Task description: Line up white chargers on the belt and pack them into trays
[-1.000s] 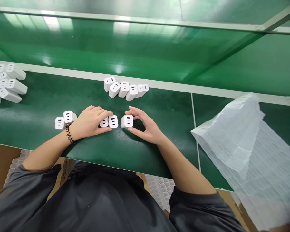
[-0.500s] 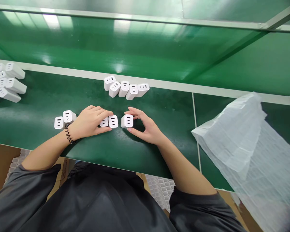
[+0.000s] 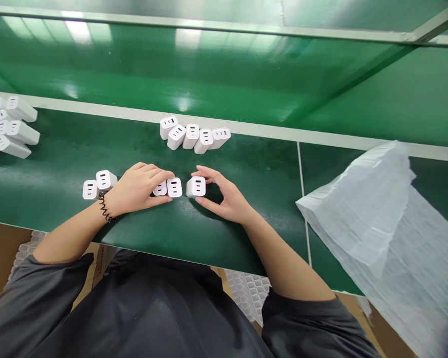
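My left hand (image 3: 140,189) lies on the green belt (image 3: 246,169) with its fingers closed round two white charger blocks (image 3: 168,188) standing side by side. My right hand (image 3: 224,196) curls its thumb and fingers round a single white charger block (image 3: 196,186) just to the right of them. Two more white blocks (image 3: 96,184) sit behind my left wrist, which wears a black coiled band (image 3: 104,207). A row of several white blocks (image 3: 194,136) lies further back by the belt's far edge.
A heap of white blocks (image 3: 7,128) lies at the far left. A stack of white foam sheets (image 3: 381,223) covers the right side. A green glossy panel (image 3: 224,74) rises behind the belt. White honeycomb trays (image 3: 250,293) show below the belt's near edge.
Almost nothing has changed: both hands stay on the same blocks. The view has drifted slightly, so the left heap sits a little further left.
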The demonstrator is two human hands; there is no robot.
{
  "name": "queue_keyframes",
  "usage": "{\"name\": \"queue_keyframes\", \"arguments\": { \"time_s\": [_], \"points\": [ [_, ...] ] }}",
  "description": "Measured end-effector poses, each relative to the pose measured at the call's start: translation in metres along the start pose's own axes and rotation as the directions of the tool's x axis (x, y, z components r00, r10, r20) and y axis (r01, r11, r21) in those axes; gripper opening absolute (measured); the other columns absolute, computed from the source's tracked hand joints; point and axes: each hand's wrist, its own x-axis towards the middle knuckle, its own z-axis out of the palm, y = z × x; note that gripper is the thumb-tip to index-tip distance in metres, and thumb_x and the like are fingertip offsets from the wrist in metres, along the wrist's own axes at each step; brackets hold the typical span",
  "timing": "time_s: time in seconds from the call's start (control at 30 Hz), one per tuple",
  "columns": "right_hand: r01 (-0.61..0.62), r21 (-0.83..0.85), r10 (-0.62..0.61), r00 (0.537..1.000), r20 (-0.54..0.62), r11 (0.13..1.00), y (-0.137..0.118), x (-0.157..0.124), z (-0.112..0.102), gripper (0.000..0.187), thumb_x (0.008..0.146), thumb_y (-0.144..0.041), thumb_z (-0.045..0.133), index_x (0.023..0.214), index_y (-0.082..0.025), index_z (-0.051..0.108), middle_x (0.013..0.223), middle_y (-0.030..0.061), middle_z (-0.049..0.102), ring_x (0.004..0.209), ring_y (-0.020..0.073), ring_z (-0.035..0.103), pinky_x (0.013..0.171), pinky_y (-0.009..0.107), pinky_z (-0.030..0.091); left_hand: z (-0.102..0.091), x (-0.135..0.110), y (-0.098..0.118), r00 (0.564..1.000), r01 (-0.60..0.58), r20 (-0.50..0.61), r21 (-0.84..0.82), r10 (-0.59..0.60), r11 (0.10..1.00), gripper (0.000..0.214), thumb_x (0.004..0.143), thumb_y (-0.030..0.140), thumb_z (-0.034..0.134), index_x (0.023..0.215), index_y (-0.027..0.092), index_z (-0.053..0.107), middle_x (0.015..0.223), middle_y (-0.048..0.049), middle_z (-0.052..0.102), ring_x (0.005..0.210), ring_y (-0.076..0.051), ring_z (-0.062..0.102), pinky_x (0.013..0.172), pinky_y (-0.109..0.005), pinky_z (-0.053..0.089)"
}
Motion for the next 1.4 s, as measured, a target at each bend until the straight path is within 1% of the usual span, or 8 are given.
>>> {"name": "queue_keyframes", "arguments": {
  "time_s": [0.3,0.53,0.67,0.83,1.13,1.27,1.33,1.4],
  "points": [
    [0.023,-0.051,-0.022,1.000,0.010,0.998,-0.004,0.000,0.003,0.067,0.090,-0.025,0.066,0.149,-0.031,0.036,0.128,0.0076,0.064,0.113,0.0246,0.063,0.099,0.046,0.053,-0.001,0.000,-0.002,0.997,-0.072,0.009,-0.017,0.072,0.997,0.036,0.095,0.044,0.058,0.120,0.017,0.059,0.112,-0.0073,0.072,0.100,-0.023,0.067,0.090,-0.037,0.044],
    [0.170,-0.072,-0.154,0.970,0.187,0.983,-0.020,-0.003,0.010,0.072,0.089,-0.027,0.069,0.151,-0.028,0.032,0.121,0.0091,0.064,0.108,0.0252,0.061,0.094,0.046,0.054,-0.008,0.000,-0.004,0.958,-0.245,0.113,-0.148,0.262,0.958,0.032,0.093,0.043,0.060,0.113,0.018,0.057,0.124,-0.0098,0.067,0.117,-0.025,0.061,0.101,-0.040,0.041],
    [0.220,-0.047,-0.202,0.946,0.252,0.974,-0.026,-0.007,0.013,0.075,0.090,-0.027,0.068,0.153,-0.028,0.027,0.120,0.0085,0.065,0.107,0.0246,0.062,0.090,0.044,0.054,-0.011,0.000,0.002,0.933,-0.290,0.157,-0.207,0.324,0.934,0.034,0.089,0.042,0.066,0.112,0.018,0.056,0.122,-0.0105,0.067,0.123,-0.028,0.057,0.108,-0.045,0.038],
    [0.224,-0.042,-0.204,0.938,0.282,0.974,-0.029,-0.008,0.012,0.080,0.089,-0.026,0.068,0.155,-0.029,0.023,0.120,0.0078,0.066,0.109,0.0244,0.062,0.089,0.042,0.054,-0.012,-0.001,0.006,0.925,-0.289,0.191,-0.203,0.328,0.935,0.041,0.085,0.039,0.071,0.117,0.018,0.057,0.124,-0.0115,0.066,0.128,-0.030,0.053,0.111,-0.049,0.039],
    [0.217,-0.044,-0.194,0.934,0.299,0.975,-0.031,-0.010,0.013,0.080,0.091,-0.031,0.068,0.156,-0.028,0.021,0.123,0.0105,0.065,0.108,0.0252,0.063,0.088,0.043,0.053,-0.010,-0.001,0.006,0.915,-0.302,0.232,-0.150,0.331,0.941,0.042,0.088,0.044,0.067,0.120,0.017,0.059,0.128,-0.0120,0.064,0.129,-0.030,0.052,0.110,-0.048,0.042],
    [0.210,0.029,-0.208,0.929,0.307,0.977,-0.029,-0.007,0.007,0.090,0.086,-0.046,0.073,0.157,-0.027,0.020,0.125,0.0101,0.064,0.112,0.0255,0.062,0.092,0.043,0.054,-0.011,-0.001,0.005,0.915,-0.293,0.239,-0.162,0.325,0.942,0.045,0.089,0.050,0.066,0.121,0.019,0.059,0.128,-0.0111,0.065,0.132,-0.030,0.051,0.112,-0.047,0.040],
    [0.186,0.046,-0.191,0.944,0.269,0.982,-0.028,-0.006,0.003,0.084,0.089,-0.051,0.068,0.156,-0.027,0.023,0.122,0.0091,0.064,0.108,0.0237,0.063,0.092,0.042,0.055,-0.013,-0.001,0.005,0.925,-0.292,0.199,-0.176,0.325,0.940,0.051,0.087,0.060,0.063,0.118,0.019,0.060,0.128,-0.0114,0.065,0.131,-0.031,0.052,0.110,-0.047,0.041],
    [0.126,0.002,-0.124,0.972,0.198,0.992,-0.026,-0.005,0.000,0.065,0.097,-0.046,0.056,0.153,-0.028,0.030,0.118,0.0077,0.066,0.103,0.0210,0.065,0.089,0.039,0.057,-0.014,-0.001,0.004,0.940,-0.291,0.130,-0.181,0.316,0.940,0.054,0.088,0.066,0.058,0.114,0.018,0.062,0.126,-0.0112,0.067,0.126,-0.030,0.056,0.106,-0.045,0.044]
  ]
}}
